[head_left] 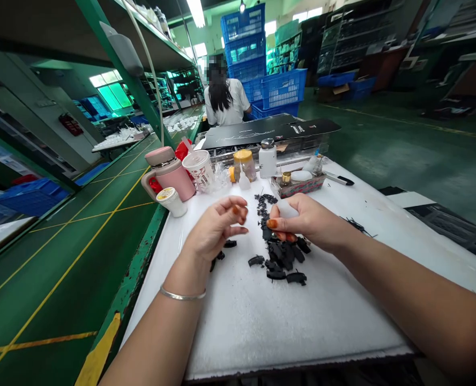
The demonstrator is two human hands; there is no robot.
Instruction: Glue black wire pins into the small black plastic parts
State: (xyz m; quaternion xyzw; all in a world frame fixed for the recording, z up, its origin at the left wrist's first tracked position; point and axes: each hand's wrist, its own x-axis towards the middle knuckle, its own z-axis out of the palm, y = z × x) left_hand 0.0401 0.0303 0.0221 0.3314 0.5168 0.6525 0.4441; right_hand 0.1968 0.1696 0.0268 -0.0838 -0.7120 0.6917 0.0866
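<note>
My left hand (217,228) hovers over the white work surface (238,327), fingers curled with a gap to the thumb and nothing visible between them. In my right hand (302,220) is a whitish translucent squeeze bottle (285,208), partly covered by the fingers. Below its fingertips lies a pile of small curved black plastic parts (280,254). Several tiny black pieces (265,201) are scattered just beyond the pile. A few more black parts (221,255) lie beside my left wrist, partly hidden by it.
Along the back stand a pink mug (173,177), a plastic cup (199,167), a yellow-lidded jar (245,161), a white pump bottle (267,159) and a small box (300,185). A knife (340,179) lies right. A green conveyor (73,241) runs left; a person (227,99) sits ahead.
</note>
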